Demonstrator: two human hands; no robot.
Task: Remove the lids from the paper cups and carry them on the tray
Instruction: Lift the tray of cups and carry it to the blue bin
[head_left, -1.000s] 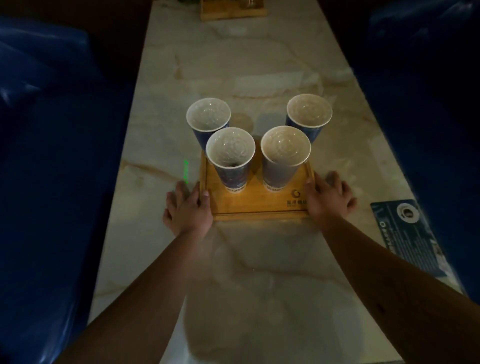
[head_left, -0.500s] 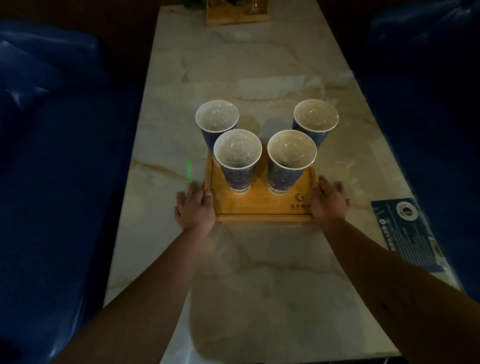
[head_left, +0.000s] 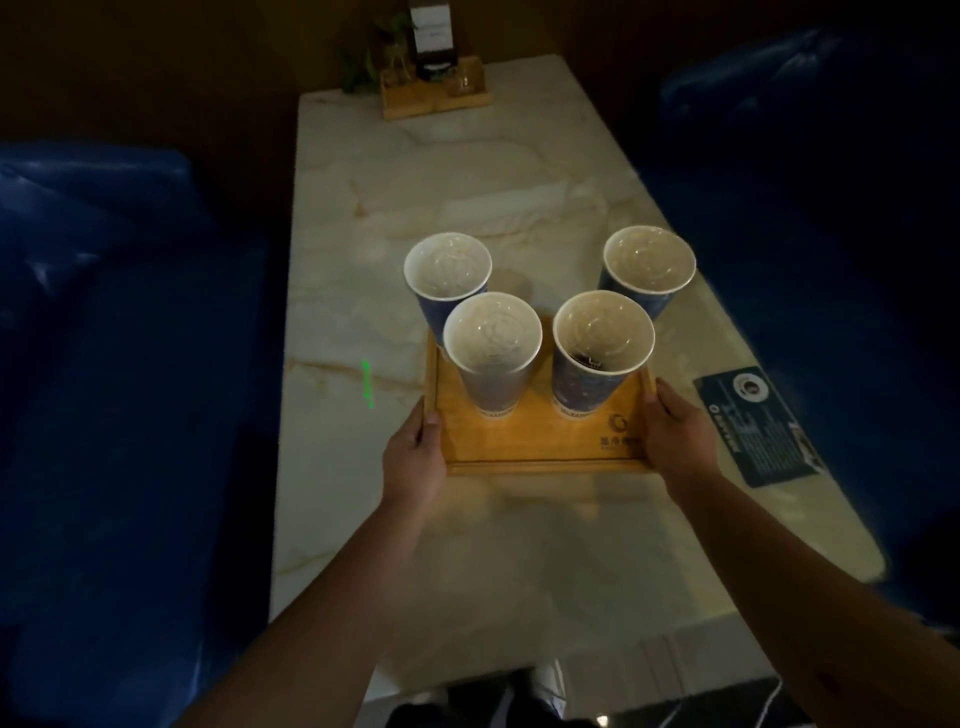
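Gripping tray (head_left: 540, 441) edges now: left hand (head_left: 415, 457), right hand (head_left: 675, 431) (previously flat beside it), tray raised.

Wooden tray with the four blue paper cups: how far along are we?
Done: all four blue paper cups stand open-topped, no lids on them, on the rectangular wooden tray. In hand: the left hand and right hand grip the tray's two short sides, thumbs over the rim; whether it has cleared the pale marble table is unclear. Left: carrying it away.
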